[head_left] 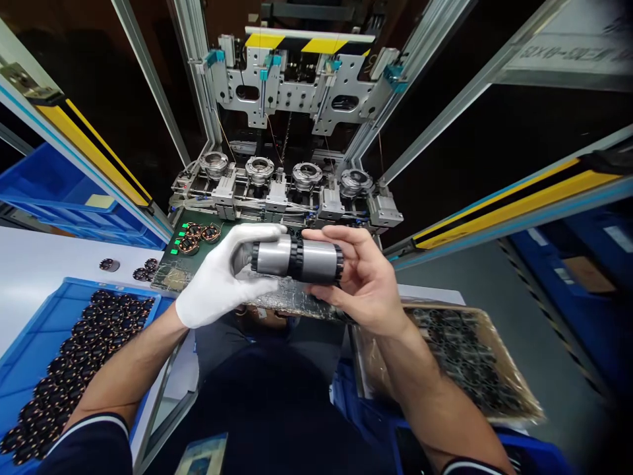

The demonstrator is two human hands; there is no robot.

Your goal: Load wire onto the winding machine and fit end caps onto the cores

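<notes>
Two motor stator cores, the left one [274, 256] and the right one [320, 260], lie end to end in a horizontal row in front of me. Each is a smooth grey metal cylinder with black toothed plastic ends. My left hand [230, 274], in a white glove, curves its thumb and fingers around the left end of the row. Bare, my right hand [368, 277] grips the right core, fingers above and thumb below. Several copper-wound stators [195, 236] rest on the green work surface [230, 232] beyond my left hand.
Across the back stands a machine with several metal ring fixtures [260, 170] in a row. At left, a blue tray [37, 323] holds many wound stators. A plastic-lined cardboard box [514, 369] of black-ended cores sits at right. Yellow-edged posts [514, 204] flank the station.
</notes>
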